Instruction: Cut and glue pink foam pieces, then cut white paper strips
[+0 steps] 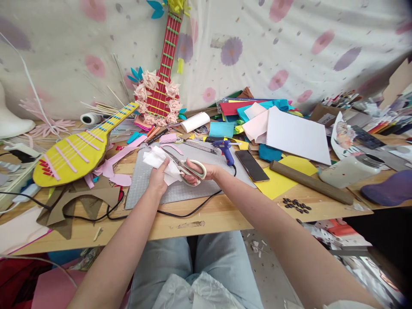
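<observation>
My left hand point(158, 176) is closed on a crumpled piece of white paper point(157, 159) above a grey cutting mat point(141, 184). My right hand point(201, 171) grips white-handled scissors point(185, 166) with its fingers through the loops. The blades point up and left, into the paper. Both hands hover over the middle of the mat, near the front edge of the wooden table point(225, 212).
A yellow cardboard guitar point(77, 150) lies left; a red one point(162, 81) leans on the wall. A blue glue gun point(225, 150), black phone point(252, 165), white board point(298, 135), brown tube point(310, 182), a white jar point(349, 169) and coloured sheets crowd the right. Black cable point(180, 212) loops along the front.
</observation>
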{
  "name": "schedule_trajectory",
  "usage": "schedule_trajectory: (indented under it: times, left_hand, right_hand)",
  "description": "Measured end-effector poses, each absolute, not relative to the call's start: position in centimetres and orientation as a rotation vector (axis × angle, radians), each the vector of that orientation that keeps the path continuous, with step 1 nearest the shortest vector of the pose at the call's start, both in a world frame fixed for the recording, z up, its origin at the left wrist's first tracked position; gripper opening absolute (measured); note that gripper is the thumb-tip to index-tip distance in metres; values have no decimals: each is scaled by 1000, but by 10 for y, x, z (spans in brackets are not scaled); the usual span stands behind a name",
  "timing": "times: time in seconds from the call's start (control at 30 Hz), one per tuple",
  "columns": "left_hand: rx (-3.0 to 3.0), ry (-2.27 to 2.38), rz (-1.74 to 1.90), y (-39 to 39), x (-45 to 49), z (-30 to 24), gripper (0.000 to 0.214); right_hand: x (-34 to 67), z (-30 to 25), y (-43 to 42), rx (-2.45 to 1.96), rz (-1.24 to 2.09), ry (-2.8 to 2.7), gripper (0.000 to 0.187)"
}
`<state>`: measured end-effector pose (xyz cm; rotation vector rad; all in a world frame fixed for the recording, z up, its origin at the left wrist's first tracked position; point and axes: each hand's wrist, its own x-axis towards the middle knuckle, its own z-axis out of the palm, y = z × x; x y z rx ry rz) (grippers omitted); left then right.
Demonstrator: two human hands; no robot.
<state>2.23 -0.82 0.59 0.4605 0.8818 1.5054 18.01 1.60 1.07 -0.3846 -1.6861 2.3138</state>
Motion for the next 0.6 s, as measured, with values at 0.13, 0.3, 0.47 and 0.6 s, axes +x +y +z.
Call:
schedule_trajectory:
  times: [0.13,0.3,0.47,0.6]
  left_hand:
    - [458,874,1511,-9,23,7,23]
    - [448,880,1490,-10,22,8,22]
    - [507,909,1479,-11,23,6,24]
    - [536,930,1468,-12,26,6,25]
  right_hand:
    - [180,13,14,-429,2305,-1656,56]
    - [182,13,15,-399,2280,-1714,52]
    - [184,15,17,-379,2275,-1778,54]
    - [183,18,16,-439,2231,-1799,57]
